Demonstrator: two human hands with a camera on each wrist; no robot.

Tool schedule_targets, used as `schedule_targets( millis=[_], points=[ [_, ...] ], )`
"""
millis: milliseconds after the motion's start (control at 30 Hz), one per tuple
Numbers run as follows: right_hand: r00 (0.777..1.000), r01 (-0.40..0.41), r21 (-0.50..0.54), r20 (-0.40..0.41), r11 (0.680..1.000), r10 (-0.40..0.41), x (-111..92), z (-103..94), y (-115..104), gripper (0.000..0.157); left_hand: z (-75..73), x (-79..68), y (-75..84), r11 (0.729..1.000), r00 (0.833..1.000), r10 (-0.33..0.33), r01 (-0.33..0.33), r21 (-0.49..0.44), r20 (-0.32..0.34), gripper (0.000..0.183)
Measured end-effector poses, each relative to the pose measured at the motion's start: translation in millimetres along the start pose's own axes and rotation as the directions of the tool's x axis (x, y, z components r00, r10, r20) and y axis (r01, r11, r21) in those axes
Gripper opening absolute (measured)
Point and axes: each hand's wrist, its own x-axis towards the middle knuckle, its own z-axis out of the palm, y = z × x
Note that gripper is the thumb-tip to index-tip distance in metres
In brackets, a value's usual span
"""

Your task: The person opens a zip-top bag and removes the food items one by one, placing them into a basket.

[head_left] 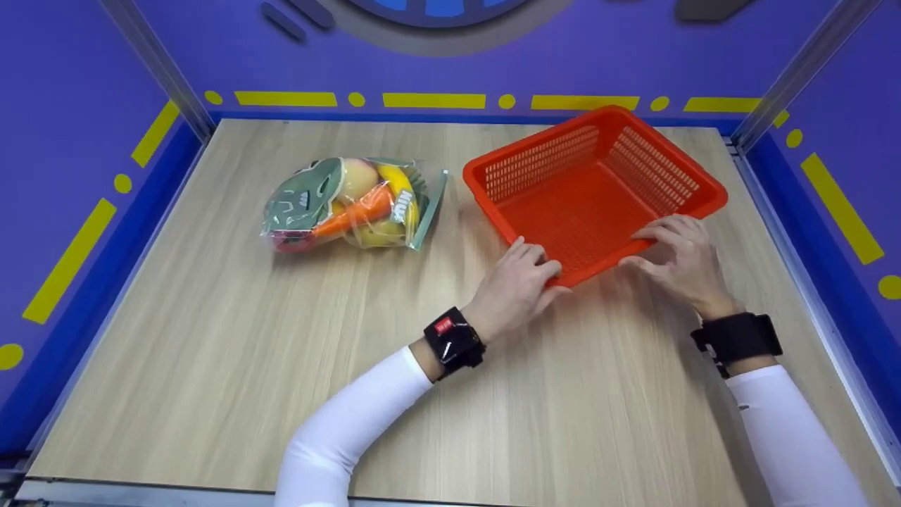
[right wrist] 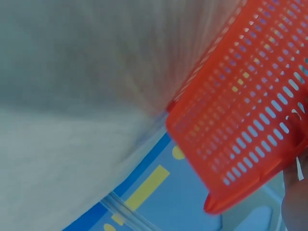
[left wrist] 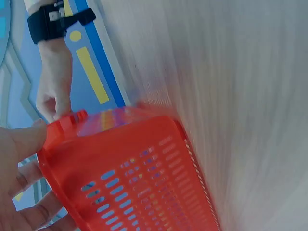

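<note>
A red plastic basket with slotted walls sits at an angle on the right part of the table. My left hand grips its rim at the near left corner, thumb outside and fingers over the edge. On the near right stretch of the same rim, my right hand pinches the edge between thumb and fingers. The left wrist view shows the basket's outer wall beside my left fingers. In the right wrist view the slotted wall fills the right side, with part of my right hand at the edge.
A clear zip bag of toy fruit and vegetables, among them a carrot and a banana, lies left of the basket. Blue panels with yellow marks wall in the wooden table at the back and both sides.
</note>
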Motion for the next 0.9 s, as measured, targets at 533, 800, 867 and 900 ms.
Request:
schedule_targets(
  millis=[533,800,867,900],
  points=[
    [0.982,-0.062,-0.026,-0.179,0.998,0.057,-18.2,17.3,-30.3,0.049,-13.1,13.9,-43.2,0.989,0.996,-0.005,0.017,-0.147,0.084,0.027],
    [0.978,-0.138,-0.049,-0.166,0.989,0.129,-19.4,17.7,-46.0,0.050,-20.3,15.9,-49.7,0.982,0.990,-0.002,0.028,-0.186,0.139,0.029],
    [0.975,-0.148,-0.035,-0.173,0.988,0.140,-19.2,18.5,-54.2,0.042,-25.0,11.3,-50.6,0.981,0.991,0.006,0.020,-0.191,0.131,0.035],
    [0.976,-0.143,-0.032,-0.172,0.989,0.136,-17.7,18.0,-59.2,0.039,-28.0,8.7,-52.0,0.981,0.994,0.010,0.012,-0.193,0.112,0.038]
  ],
)
